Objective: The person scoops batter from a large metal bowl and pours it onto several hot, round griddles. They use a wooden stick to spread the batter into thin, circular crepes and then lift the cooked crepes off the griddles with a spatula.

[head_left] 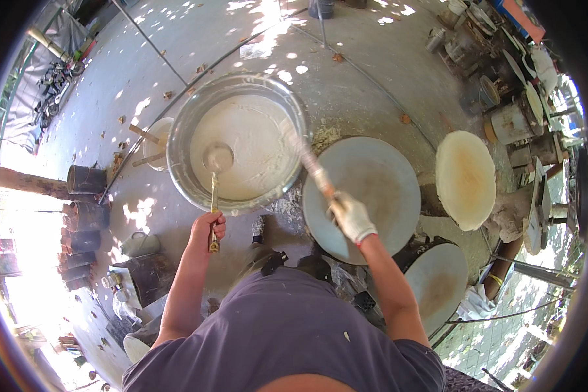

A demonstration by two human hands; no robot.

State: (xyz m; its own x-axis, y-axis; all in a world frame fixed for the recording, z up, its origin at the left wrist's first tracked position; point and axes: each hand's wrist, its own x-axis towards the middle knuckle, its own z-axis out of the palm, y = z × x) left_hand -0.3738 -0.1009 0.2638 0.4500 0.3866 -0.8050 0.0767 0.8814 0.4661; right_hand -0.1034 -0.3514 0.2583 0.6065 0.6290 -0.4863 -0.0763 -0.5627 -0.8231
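Note:
A wide metal basin (174, 171) in front of me holds creamy white batter (248, 134). My left hand (207, 228) is closed around the handle of a ladle (217, 159), whose round bowl rests at the batter on the basin's left side. In a white work glove, my right hand (351, 217) grips a wooden-handled tool (315, 171). Its pale far end is smeared by motion and reaches over the basin's right rim, so its kind is unclear. Beneath the right hand and forearm lies a large round grey griddle (379, 170) with a brownish middle.
A second round griddle (438, 287) sits nearer, right of my forearm. Further right is a pale round flatbread (466, 179) with a browned centre. A white bucket (160, 140) with wooden sticks stands left of the basin. Dark buckets (85, 179) line the left; metal poles cross the floor.

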